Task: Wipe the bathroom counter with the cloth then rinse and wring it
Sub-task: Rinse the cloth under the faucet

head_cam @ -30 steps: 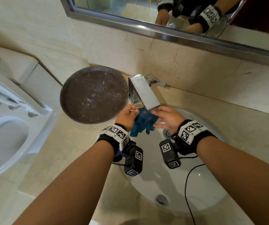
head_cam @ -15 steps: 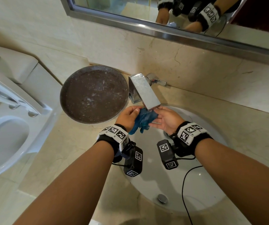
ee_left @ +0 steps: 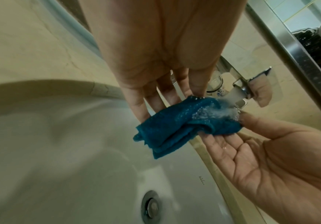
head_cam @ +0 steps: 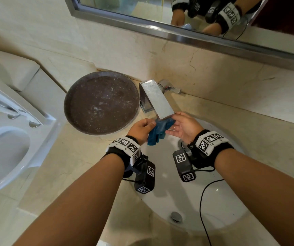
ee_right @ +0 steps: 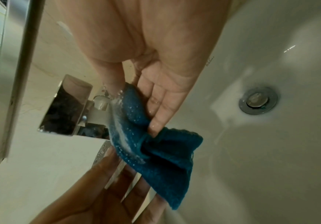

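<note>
A wet blue cloth (head_cam: 157,132) hangs bunched under the chrome faucet (head_cam: 157,101), above the white sink (head_cam: 222,201). My left hand (head_cam: 150,126) holds its left end, thumb on top and straight fingers behind it. My right hand (head_cam: 173,124) is turned palm up and pinches the right end between thumb and fingers. In the left wrist view, water from the spout (ee_left: 238,97) splashes onto the cloth (ee_left: 184,125). In the right wrist view the cloth (ee_right: 159,154) droops below my right fingers (ee_right: 161,115), with my left hand (ee_right: 117,181) beneath.
A dark round tray (head_cam: 101,102) lies on the beige counter (head_cam: 71,166) left of the faucet. A white toilet (head_cam: 6,142) stands at far left. The mirror (head_cam: 195,16) runs along the wall above. The sink drain (ee_left: 152,207) sits below the hands. A black cable (head_cam: 203,210) crosses the basin.
My right hand has turned palm up under the cloth. Both hands have closed in slightly beneath the spout, and the cloth is more bunched.
</note>
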A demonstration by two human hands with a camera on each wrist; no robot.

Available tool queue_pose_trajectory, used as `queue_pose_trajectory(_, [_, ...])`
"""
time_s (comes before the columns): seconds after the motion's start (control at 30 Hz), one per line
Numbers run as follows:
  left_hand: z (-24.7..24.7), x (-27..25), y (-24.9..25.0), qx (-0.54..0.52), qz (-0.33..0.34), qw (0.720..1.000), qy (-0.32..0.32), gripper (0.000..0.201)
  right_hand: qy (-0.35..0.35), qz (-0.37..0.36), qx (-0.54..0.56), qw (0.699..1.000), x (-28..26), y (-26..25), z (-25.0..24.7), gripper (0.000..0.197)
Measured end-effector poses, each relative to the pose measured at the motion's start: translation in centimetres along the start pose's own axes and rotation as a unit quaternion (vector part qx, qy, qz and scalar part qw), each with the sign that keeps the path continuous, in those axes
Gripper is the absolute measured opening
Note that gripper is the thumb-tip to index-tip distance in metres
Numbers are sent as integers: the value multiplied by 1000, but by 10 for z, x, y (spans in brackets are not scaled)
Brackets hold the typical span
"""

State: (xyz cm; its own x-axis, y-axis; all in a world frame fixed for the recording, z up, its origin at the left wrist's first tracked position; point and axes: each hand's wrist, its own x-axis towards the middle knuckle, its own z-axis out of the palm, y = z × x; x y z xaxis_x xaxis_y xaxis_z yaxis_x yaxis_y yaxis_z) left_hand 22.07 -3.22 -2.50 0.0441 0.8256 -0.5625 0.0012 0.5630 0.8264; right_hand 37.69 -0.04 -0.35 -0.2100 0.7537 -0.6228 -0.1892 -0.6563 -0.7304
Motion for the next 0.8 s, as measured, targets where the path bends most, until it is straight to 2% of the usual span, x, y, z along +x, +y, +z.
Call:
queue_pose_trajectory(0.17, [2,0,3,-45,-13,999,3,18,-2,-1,-2,1000,-1,1,0,5])
queue_pose_trajectory(0.43, [10,2,9,-61,-7,998,22,21,14,-24,-6,1000,0,-1,-2,8])
queue_pose_trajectory(0.8, [16,-2,13,-87,-13,995,40,24,13,-13,14,1000,-1,2,-2,12])
